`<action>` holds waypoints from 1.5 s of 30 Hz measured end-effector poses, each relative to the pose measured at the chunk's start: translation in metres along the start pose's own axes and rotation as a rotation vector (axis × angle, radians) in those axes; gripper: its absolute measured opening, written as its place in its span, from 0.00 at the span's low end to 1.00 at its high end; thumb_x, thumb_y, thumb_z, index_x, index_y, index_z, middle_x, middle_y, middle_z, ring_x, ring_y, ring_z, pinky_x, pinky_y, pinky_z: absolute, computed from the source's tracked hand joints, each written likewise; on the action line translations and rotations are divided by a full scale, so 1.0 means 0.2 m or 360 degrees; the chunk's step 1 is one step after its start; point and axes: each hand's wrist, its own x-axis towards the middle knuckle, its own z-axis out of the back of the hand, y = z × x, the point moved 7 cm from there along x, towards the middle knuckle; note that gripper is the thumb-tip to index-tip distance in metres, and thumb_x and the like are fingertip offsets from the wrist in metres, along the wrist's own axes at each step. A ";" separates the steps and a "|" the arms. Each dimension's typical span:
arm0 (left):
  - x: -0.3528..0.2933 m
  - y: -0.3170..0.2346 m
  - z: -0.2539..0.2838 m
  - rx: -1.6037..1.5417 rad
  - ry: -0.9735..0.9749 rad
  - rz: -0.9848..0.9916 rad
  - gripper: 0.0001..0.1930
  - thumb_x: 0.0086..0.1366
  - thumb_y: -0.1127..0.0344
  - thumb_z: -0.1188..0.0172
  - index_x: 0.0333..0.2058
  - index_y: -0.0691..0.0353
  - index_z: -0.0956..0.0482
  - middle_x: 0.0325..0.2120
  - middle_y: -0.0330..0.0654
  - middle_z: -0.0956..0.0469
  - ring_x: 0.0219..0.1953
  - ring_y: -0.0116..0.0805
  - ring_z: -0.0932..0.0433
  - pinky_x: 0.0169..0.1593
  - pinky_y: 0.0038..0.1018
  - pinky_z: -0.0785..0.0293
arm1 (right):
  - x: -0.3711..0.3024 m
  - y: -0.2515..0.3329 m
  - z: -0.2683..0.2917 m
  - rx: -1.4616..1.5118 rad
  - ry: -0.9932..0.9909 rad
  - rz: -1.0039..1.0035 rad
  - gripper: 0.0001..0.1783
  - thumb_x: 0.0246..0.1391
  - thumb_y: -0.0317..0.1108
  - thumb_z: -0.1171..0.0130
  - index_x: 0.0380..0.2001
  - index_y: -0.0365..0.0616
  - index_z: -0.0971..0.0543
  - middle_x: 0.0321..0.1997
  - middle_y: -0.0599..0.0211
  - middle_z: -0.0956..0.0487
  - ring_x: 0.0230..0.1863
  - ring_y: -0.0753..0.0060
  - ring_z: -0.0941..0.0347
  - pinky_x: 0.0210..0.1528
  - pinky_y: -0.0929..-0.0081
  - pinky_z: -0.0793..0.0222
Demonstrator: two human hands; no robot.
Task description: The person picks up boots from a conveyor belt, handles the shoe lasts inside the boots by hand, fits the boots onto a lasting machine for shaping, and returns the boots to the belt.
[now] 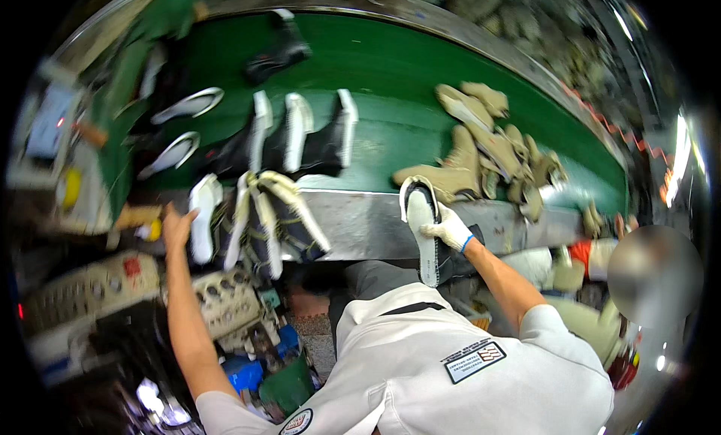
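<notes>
My right hand (448, 229), in a white glove with a blue cuff edge, grips a dark boot (423, 243) whose pale stitched underside faces up. The boot is held in front of me at the bench's near edge, its shaft partly hidden behind the hand. Further left, my bare left hand (178, 228) has thumb and fingers apart. It is beside another boot (203, 221) with a white underside; whether they touch is unclear. Several dark boots with pale yellowish edges (263, 225) lie right of that one, over the metal edge.
A green belt (375, 59) carries black boots (323, 138) with white undersides and a pile of tan boots (488, 146). A metal ledge (360, 221) runs along it. Control panels (221, 300) stand lower left. Another person (601, 315) is at the right, and a green sleeve (124, 134) shows upper left.
</notes>
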 end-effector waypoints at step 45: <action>-1.77 -2.08 0.13 -0.1833 0.0507 -0.0627 0.21 0.64 0.57 0.34 0.47 0.71 0.19 0.35 0.42 0.17 0.35 0.30 0.22 0.44 0.26 0.26 | -0.61 0.80 -0.47 0.1097 0.0502 0.0602 0.43 0.48 0.36 0.23 0.66 0.36 0.29 0.57 0.65 0.20 0.54 0.73 0.23 0.58 0.71 0.26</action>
